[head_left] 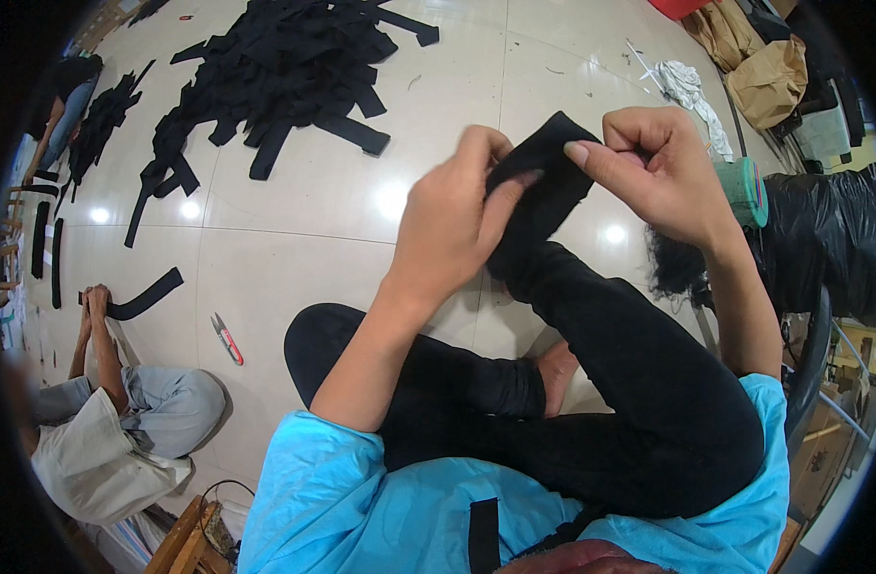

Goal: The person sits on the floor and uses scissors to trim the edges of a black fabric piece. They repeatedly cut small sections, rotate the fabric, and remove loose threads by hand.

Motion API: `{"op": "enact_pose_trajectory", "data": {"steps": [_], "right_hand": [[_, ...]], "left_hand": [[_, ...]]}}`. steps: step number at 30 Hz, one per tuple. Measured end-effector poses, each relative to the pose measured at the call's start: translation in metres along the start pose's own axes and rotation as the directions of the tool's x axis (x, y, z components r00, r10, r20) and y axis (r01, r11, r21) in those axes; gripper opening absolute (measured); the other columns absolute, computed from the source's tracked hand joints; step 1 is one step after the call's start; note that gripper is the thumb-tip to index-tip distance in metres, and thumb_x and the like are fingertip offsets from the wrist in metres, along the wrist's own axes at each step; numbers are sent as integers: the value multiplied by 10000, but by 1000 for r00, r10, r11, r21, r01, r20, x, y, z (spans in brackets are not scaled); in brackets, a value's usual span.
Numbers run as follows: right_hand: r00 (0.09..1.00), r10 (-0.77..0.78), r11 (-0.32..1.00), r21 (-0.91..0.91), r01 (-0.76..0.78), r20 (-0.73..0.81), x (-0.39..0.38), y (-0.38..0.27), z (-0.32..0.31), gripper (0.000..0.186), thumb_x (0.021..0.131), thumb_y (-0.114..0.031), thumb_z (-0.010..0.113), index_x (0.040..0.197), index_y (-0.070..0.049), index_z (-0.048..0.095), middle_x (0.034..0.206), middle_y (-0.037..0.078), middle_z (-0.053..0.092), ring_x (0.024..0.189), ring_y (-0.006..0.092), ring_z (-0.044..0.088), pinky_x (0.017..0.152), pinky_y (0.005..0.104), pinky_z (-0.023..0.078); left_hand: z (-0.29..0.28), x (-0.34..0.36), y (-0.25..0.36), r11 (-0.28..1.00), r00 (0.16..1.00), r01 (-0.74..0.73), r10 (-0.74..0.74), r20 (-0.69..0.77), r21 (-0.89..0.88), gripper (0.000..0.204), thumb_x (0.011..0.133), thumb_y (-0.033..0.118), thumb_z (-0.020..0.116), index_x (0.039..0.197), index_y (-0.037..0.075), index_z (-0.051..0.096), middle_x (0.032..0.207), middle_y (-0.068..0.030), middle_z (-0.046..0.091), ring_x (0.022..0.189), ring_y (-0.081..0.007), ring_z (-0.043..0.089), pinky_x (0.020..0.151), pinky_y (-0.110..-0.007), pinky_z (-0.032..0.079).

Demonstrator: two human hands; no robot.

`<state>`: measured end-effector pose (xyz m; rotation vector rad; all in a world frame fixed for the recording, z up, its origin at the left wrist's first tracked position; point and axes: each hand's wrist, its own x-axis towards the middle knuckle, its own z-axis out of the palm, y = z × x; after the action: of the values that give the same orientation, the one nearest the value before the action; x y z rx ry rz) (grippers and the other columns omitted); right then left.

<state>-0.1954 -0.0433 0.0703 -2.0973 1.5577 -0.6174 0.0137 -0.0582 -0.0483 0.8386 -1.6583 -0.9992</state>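
Note:
A black fabric strip is stretched between my two hands, above my bent knee. My left hand grips its left side, thumb lying on top and fingers curled behind. At the strip's upper right edge, my right hand pinches the cloth between thumb and bent fingers. The strip's lower end runs down against my black trouser leg, and where it ends is hard to make out. On the tiled floor to my left lie small thread snips with a red handle, apart from both hands.
A big heap of black fabric strips covers the far floor. At left, a seated person holds another black strip. Black plastic bags, a green container and brown paper bags stand at right.

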Motion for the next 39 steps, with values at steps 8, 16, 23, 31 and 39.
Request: {"op": "enact_pose_trajectory", "data": {"steps": [8, 16, 23, 31, 39], "right_hand": [[991, -126, 985, -111, 131, 47, 4, 6, -15, 489, 951, -253, 764, 586, -96, 479, 529, -46, 354, 505, 65, 336, 475, 291, 239], [979, -131, 991, 51, 125, 153, 9, 26, -12, 515, 963, -280, 777, 588, -123, 461, 533, -64, 363, 503, 55, 325, 479, 267, 228], [989, -119, 973, 207, 98, 90, 15, 24, -21, 514, 956, -251, 779, 591, -148, 432, 544, -77, 355, 510, 43, 321, 488, 250, 232], [988, -132, 984, 129, 121, 77, 12, 13, -27, 513, 951, -245, 777, 595, -146, 421, 546, -72, 357, 513, 48, 328, 491, 258, 238], [985, -154, 986, 70, 149, 80, 9, 11, -28, 537, 963, -253, 771, 613, -144, 379, 561, -70, 337, 527, 51, 317, 494, 264, 244]], "left_hand": [[-5, 7, -11, 972, 972, -234, 234, 26, -28, 229, 914, 161, 782, 856, -2, 633, 725, -103, 596, 637, -243, 579, 590, -348, 441], [-28, 4, -3, 991, 990, -130, 131, 53, -24, 198, 943, 98, 768, 837, 28, 617, 705, -19, 575, 694, -83, 530, 623, -255, 400], [-20, 4, -10, 962, 964, -19, 91, 252, -272, 255, 988, 209, 745, 921, 66, 545, 739, -24, 609, 687, -113, 563, 605, -289, 441], [-16, 6, -20, 856, 913, 280, -97, 397, -434, 469, 873, 253, 855, 1216, 39, 616, 984, -46, 674, 912, -148, 687, 824, -285, 569], [-17, 6, -18, 870, 935, 308, -203, 291, -385, 231, 878, 172, 842, 888, 73, 634, 787, -3, 590, 787, -127, 599, 755, -304, 502]]}}
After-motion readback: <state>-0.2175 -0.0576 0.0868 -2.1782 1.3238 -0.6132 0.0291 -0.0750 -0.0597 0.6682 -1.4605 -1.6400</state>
